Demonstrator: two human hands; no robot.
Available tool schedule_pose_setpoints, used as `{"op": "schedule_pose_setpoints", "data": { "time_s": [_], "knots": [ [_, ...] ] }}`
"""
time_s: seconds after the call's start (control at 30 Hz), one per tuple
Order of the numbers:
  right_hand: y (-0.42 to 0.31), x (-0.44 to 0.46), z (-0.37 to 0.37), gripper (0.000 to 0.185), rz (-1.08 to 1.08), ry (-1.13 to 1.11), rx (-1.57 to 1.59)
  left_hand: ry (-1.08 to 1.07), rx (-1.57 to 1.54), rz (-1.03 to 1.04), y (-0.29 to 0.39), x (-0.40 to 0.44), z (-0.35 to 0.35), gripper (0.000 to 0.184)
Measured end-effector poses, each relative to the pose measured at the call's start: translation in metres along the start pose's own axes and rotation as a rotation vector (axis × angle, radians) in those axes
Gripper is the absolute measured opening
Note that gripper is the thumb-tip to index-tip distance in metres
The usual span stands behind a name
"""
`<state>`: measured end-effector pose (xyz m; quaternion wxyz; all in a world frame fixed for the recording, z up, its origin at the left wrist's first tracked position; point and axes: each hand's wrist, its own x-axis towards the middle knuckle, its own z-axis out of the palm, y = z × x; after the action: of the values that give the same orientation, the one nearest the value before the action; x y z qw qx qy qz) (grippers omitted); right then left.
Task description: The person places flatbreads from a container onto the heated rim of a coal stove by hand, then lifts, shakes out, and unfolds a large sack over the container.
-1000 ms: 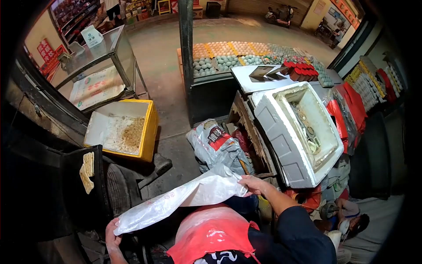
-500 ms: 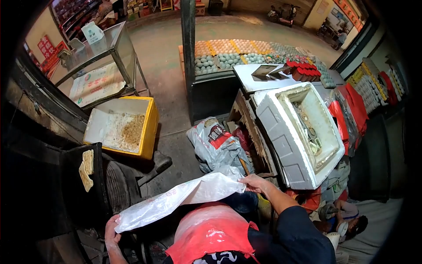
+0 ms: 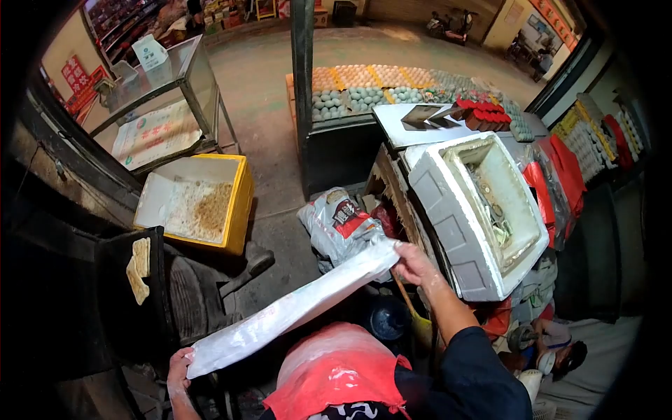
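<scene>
A long white plastic sheet or sack (image 3: 294, 311) is stretched between my two hands in front of the red apron (image 3: 336, 371). My left hand (image 3: 180, 369) pinches its lower left end. At the upper right end, my right hand (image 3: 414, 264) grips the corner with closed fingers. The sheet looks folded into a narrow band, slanting up to the right. Just beyond its right end lies a grey and red plastic bag (image 3: 343, 220) on the floor.
A yellow box (image 3: 241, 203) stands at the left, below a glass case (image 3: 189, 105). At the right, a white foam box (image 3: 448, 217) holds money on a counter. Trays of eggs (image 3: 364, 98) lie behind. A person (image 3: 556, 346) is at the lower right.
My right hand has moved up and slightly right with its end of the sheet. The sheet is now pulled straighter and narrower. My left hand has barely moved.
</scene>
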<state>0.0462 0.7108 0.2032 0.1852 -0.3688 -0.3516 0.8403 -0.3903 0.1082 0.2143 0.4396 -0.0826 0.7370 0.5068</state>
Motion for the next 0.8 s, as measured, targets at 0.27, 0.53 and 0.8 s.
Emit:
{"op": "schedule_pose_setpoints", "data": {
  "time_s": [0.27, 0.53, 0.8],
  "knots": [
    [-0.033, -0.017, 0.024, 0.032, 0.225, 0.083, -0.234, 0.159, 0.038, 0.105, 0.006, 0.004, 0.01, 0.027],
    [-0.019, -0.001, 0.032, 0.024, 0.11, 0.169, -0.128, 0.128, 0.034, 0.022, 0.01, -0.005, 0.003, 0.028],
    [-0.005, -0.002, 0.028, 0.063, 0.07, 0.157, -0.542, 0.163, 0.131, -0.007, -0.009, 0.0, -0.012, 0.027]
  ]
}}
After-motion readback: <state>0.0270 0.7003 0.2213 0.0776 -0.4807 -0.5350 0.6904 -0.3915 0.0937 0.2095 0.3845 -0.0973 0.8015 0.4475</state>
